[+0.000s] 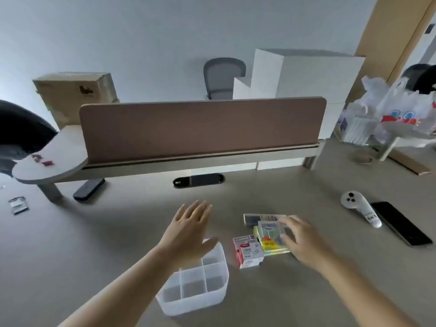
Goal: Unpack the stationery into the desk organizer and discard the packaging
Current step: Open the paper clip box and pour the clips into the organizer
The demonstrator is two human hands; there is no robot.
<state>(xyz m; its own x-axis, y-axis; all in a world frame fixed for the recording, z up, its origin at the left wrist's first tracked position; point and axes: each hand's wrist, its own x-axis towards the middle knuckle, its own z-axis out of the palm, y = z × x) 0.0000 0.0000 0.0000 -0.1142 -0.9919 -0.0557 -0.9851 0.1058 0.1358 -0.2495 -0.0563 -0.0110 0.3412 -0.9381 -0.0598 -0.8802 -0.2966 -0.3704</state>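
Observation:
A translucent white desk organizer (pixel 195 291) with several compartments stands near the desk's front. My left hand (pixel 188 230) hovers flat over its far end, fingers straight, holding nothing. To the right lie stationery packs: a red-and-white small box (pixel 247 252), a colourful pack of sticky notes (pixel 271 239) and a flat grey pack (pixel 259 218) behind them. My right hand (pixel 299 241) curls its fingers over the top of the sticky-note pack, with the thumb at the pack's near edge.
A white controller (pixel 358 206) and a black phone (pixel 398 223) lie at the right. A brown divider panel (pixel 203 128) crosses the desk's back. A dark case (pixel 88 191) and small wrappers (pixel 18 205) sit at the left. Plastic bags (pixel 396 109) pile at far right.

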